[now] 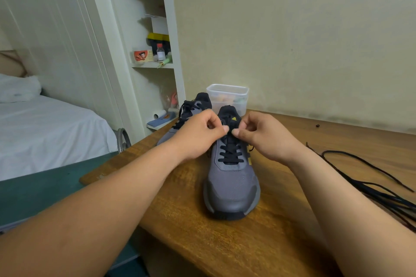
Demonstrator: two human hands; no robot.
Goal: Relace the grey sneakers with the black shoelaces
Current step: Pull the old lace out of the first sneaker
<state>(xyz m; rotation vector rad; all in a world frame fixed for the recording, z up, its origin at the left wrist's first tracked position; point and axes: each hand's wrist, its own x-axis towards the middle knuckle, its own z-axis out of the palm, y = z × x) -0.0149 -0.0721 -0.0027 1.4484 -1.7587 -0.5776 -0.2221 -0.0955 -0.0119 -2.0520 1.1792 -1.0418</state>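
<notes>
Progress check, near sneaker (pixel 231 182): it stands mid-bench, toe toward the near edge, heel toward the far edge. The black lace (pixel 230 155) is already crossed through the lower and middle eyelet rows, and the crossings look even and snug. Only the top of the run, just under the tongue (pixel 227 112), is being worked.

Left hand (pixel 200 132) and right hand (pixel 263 135) meet over that top row. On each, the thumb and forefinger are pinched together and the other fingers are curled in. They appear to grip the black lace at its upper end, one side each, but the pinch point is mostly hidden by the fingers, so I cannot tell whether it is a lace tip or a loop.

Far sneaker (pixel 191 110): it sits behind and to the left, near the far left corner of the bench (pixel 225 243). It carries black lacing too, but that looks looser, and whether it is finished cannot be told from here.

Spare shoelaces (pixel 369 184): a loose black bundle lies along the right edge, well apart from both sneakers and untouched.

A clear plastic container (pixel 227 94) stands at the far edge, just behind the sneakers.

Judgement: the near sneaker is most of the way done, with the last eyelets and tightening or tying left. The far sneaker's status is open, so I put the task somewhere past the halfway mark and not complete.
</notes>
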